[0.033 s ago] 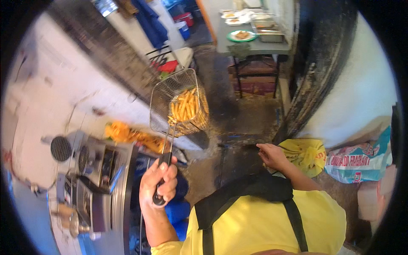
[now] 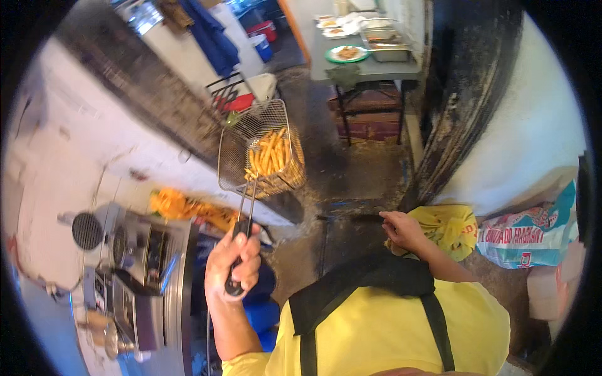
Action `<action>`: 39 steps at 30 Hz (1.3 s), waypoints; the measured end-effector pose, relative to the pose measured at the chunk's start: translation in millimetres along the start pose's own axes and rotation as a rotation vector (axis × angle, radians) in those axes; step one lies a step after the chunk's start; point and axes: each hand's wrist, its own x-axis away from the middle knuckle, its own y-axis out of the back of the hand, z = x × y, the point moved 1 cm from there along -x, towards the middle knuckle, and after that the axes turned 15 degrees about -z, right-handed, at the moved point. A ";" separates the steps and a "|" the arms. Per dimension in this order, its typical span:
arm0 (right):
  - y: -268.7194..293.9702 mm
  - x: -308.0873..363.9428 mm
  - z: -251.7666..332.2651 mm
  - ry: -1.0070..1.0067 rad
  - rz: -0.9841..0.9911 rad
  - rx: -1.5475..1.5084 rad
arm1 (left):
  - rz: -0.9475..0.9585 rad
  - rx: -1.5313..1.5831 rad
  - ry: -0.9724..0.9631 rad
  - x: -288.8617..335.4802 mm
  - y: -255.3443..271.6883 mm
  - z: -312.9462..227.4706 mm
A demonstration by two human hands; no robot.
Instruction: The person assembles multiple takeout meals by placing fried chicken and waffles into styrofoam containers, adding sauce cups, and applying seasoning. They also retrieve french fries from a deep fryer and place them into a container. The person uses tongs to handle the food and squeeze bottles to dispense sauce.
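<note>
My left hand (image 2: 235, 266) is closed round the black handle (image 2: 241, 245) of a wire fryer basket (image 2: 229, 156). It holds the basket out ahead of me, above the floor. Golden french fries (image 2: 269, 153) lie in it, heaped toward its right side. On the other side my right hand (image 2: 401, 230) hangs in the air with its fingers stretched out and nothing in it. Behind that hand, lower down, is a yellow plastic bag (image 2: 448, 230).
A steel fryer counter (image 2: 179, 294) stands at my left, with an orange bag (image 2: 182, 203) beyond it. Sooty door posts (image 2: 464, 94) frame the passage ahead. Past them a grey table (image 2: 323, 62) bears a green-rimmed plate (image 2: 348, 54) and metal trays (image 2: 389, 47). A printed sack (image 2: 530, 241) leans at right.
The view has shifted slightly, so the table and doorway sit a little further left and higher. My left hand still grips the basket; my right hand keeps its pose.
</note>
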 end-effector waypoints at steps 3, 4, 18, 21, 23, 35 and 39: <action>43.2 -17.5 -34.4 0.007 -0.145 0.077 | 0.151 0.021 0.096 -84.6 -60.3 -12.3; 49.4 -33.5 -51.1 0.022 -0.201 0.091 | 0.184 -0.012 0.089 -118.2 -84.2 -15.9; 63.8 -191.0 -152.2 -0.059 -0.541 0.493 | 0.576 -0.517 0.059 -507.8 -370.1 -101.9; 47.8 -177.6 -178.8 -0.164 -0.444 0.610 | 0.556 -0.630 -0.027 -583.8 -422.9 -114.3; 42.9 -174.7 -190.0 -0.344 -0.400 0.612 | 0.601 -0.661 0.023 -636.7 -458.6 -113.1; 22.9 -230.5 -243.0 -0.907 -0.493 0.496 | 0.653 -0.988 0.122 -887.1 -555.6 -89.0; 28.8 -306.8 -320.5 -0.758 -0.460 0.505 | 0.658 -1.145 0.087 -943.6 -565.5 -95.3</action>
